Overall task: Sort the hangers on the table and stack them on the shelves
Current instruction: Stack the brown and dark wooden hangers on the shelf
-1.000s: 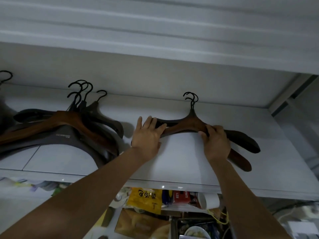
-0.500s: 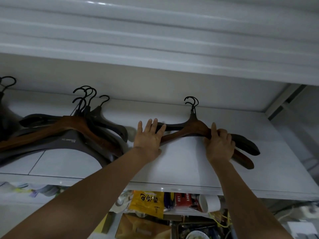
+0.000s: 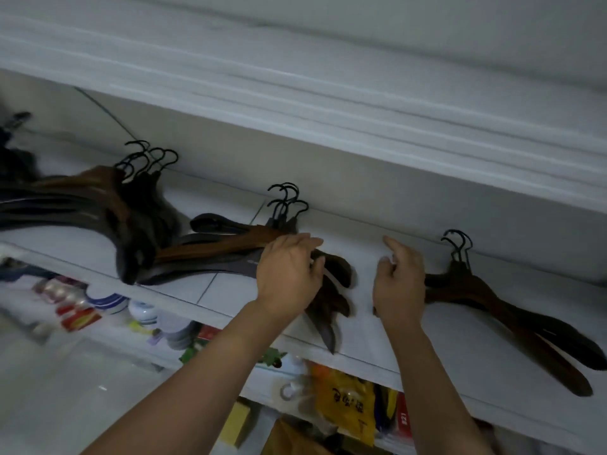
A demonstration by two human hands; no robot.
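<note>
Three piles of dark and brown wooden hangers with black hooks lie on the white shelf (image 3: 437,343). The left pile (image 3: 98,205) is blurred. My left hand (image 3: 289,274) rests with straight fingers on the right end of the middle pile (image 3: 226,247). The right pile (image 3: 486,300) lies further right. My right hand (image 3: 399,280) hovers over its left end with relaxed, spread fingers and hides that end. Neither hand grips a hanger.
A thick white shelf board (image 3: 328,119) hangs low overhead. The lower shelf holds a yellow packet (image 3: 345,408), stacked bowls (image 3: 108,302), red packets (image 3: 78,318) and small bottles. Bare shelf shows between the middle and right piles.
My right hand has let go of the right pile. Both hands have moved left, the left one onto the middle pile. The view has swung left and tilted.
</note>
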